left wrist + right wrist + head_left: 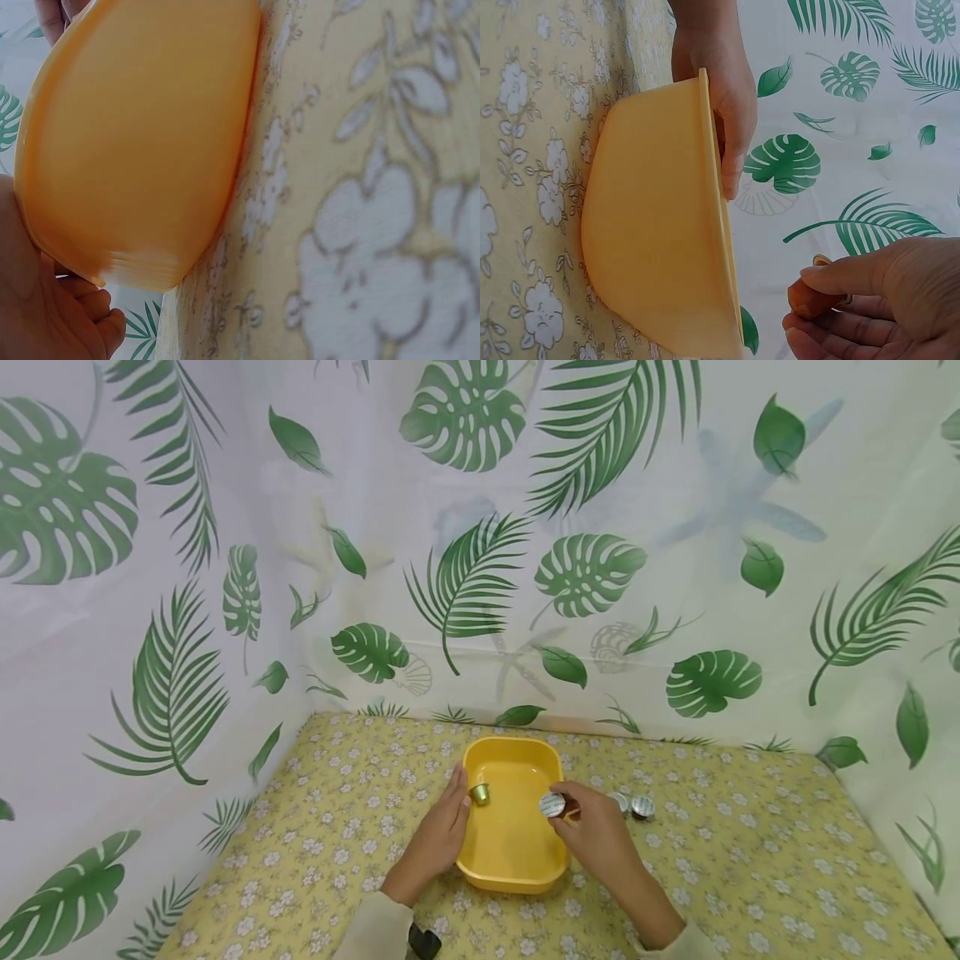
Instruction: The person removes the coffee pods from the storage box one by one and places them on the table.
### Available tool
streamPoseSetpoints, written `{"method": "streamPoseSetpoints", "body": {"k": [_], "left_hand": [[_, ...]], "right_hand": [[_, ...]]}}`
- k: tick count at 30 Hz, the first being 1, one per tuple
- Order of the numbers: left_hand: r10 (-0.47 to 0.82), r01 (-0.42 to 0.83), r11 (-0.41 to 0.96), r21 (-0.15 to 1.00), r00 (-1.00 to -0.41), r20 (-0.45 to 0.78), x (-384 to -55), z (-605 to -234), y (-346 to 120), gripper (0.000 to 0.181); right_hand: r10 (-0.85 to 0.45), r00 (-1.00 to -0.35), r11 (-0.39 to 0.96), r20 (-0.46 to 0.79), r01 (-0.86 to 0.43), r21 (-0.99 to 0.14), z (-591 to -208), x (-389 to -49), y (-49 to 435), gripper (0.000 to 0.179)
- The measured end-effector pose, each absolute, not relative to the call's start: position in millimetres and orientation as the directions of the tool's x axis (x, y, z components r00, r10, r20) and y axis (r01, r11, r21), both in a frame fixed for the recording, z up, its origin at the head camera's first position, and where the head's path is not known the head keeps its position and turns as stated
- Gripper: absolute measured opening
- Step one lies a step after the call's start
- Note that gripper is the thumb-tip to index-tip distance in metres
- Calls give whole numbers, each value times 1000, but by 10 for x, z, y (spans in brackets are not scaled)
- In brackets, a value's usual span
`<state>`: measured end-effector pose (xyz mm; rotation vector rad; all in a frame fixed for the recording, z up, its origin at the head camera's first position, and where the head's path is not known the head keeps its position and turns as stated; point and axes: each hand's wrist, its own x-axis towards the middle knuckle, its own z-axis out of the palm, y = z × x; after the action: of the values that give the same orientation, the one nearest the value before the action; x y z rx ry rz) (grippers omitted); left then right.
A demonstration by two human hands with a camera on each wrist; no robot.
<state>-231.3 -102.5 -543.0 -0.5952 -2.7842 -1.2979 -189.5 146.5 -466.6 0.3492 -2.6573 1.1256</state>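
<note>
A yellow plastic basin (517,852) stands on the cloth in front of me. My left hand (438,831) grips its left rim, with the thumb over the edge; the left wrist view shows the basin's outer wall (150,142) close up. Above the right rim, my right hand (600,831) pinches a coffee capsule (552,805) between thumb and fingers, its pale printed lid facing me. The right wrist view shows that capsule's brown body (812,298). Inside the basin, a gold-green capsule (480,793) lies tipped against the left side.
Two more capsules sit on the cloth just right of my right hand: one dark-sided with a silver lid (642,807), the other pale-lidded (619,801) and partly hidden. The yellow floral tablecloth (750,860) meets a leaf-patterned curtain (487,685) behind the basin.
</note>
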Motion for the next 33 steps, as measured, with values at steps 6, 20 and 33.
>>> {"method": "streamPoseSetpoints", "body": {"k": [6, 20, 33], "left_hand": [[344, 351, 574, 739, -923, 171, -2315, -5424, -1030, 55], [348, 339, 573, 746, -925, 154, -2303, -5412, -1034, 56], [358, 344, 566, 749, -921, 153, -2312, -5408, -1051, 55]], "right_hand": [[-102, -939, 666, 328, -309, -679, -4676, -1846, 1518, 38], [-50, -928, 664, 369, -307, -681, -4771, -1741, 1707, 42], [5, -951, 657, 309, -230, -718, -4808, -1701, 1863, 43]]}}
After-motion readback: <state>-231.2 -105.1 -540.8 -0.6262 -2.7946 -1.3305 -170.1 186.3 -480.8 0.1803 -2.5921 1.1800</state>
